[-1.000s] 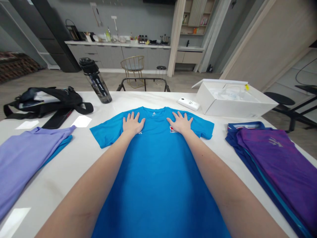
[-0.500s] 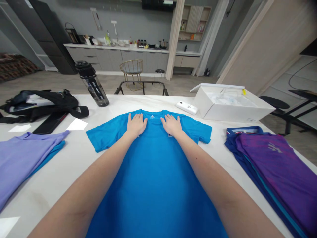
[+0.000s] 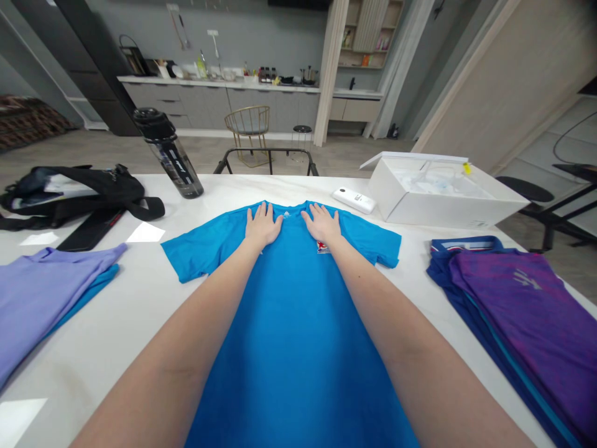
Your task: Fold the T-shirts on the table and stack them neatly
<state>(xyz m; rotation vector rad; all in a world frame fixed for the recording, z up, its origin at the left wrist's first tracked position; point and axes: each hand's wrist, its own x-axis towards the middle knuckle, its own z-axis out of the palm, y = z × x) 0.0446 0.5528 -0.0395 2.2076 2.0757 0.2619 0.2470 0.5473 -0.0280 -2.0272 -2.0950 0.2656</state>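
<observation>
Lavender shirt (image 3: 51, 289): one, over a blue cloth (image 3: 96, 287), left part of the white table (image 3: 116, 336). Black bag (image 3: 93, 186): by the far edge, left; dark flat slab (image 3: 88, 231) just beside it. Bottle (image 3: 173, 158): standing near the far edge. Blue T-shirt (image 3: 298, 323): laid out mid-table, collar toward the far edge. Left hand (image 3: 263, 228): flat on its upper left, fingers a little apart. Right hand (image 3: 323, 225): likewise, beside the collar, above a red-and-white print. White handset (image 3: 354, 200): near the far edge, beside an open white box (image 3: 448, 208). Purple shirt (image 3: 527, 311): atop dark blue garments (image 3: 442, 269), along the right edge.
</observation>
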